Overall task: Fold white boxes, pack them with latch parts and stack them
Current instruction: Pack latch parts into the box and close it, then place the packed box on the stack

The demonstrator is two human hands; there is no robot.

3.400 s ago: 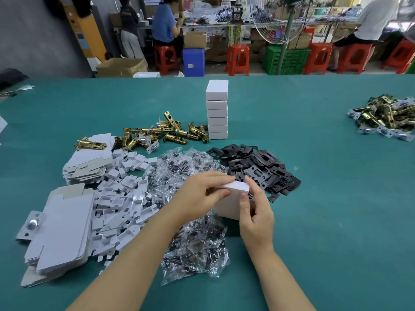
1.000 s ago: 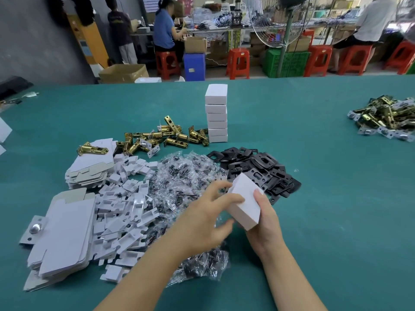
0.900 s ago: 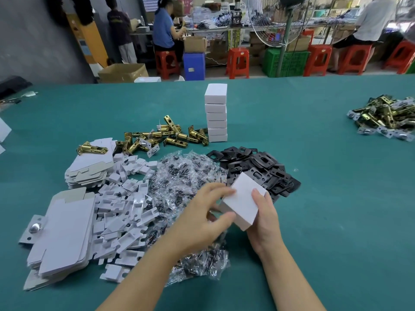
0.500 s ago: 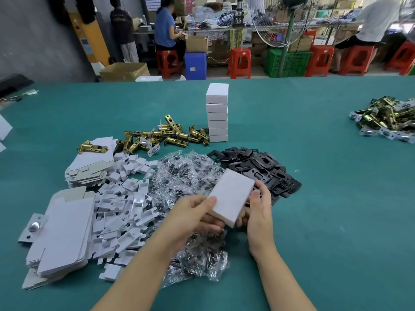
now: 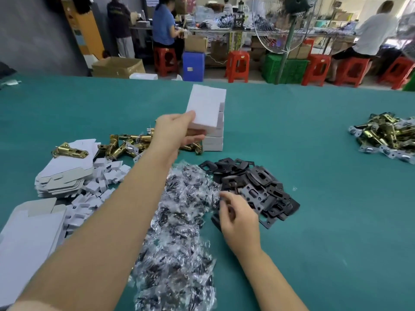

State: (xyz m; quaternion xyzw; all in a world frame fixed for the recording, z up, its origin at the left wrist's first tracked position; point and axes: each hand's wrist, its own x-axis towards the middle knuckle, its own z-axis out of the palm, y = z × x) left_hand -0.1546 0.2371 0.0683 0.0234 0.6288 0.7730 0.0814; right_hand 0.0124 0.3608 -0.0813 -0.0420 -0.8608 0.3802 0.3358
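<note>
The closed white box [image 5: 205, 106] has moved from both hands to the stack of white boxes [image 5: 213, 140] at 12 o'clock, gripped by the left hand [image 5: 177, 131]. The right hand [image 5: 238, 218], fingers curled, touches the black strike plates [image 5: 258, 189]; whether it grips one cannot be determined. Several boxes are stacked; flat blanks [image 5: 65, 173] and brass latches [image 5: 125, 144] remain unpacked.

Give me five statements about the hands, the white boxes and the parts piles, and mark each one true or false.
1. The left hand holds a white box up at the stack of white boxes. True.
2. The right hand holds a second white box. False: it is at the near edge of the black plates, with no box in it.
3. The brass latches lie left of the stack. True.
4. The clear bags of screws lie on top of the stack. False: they lie on the green table, between the forearms.
5. One brass latch rests on the flat box blanks. True.
</note>
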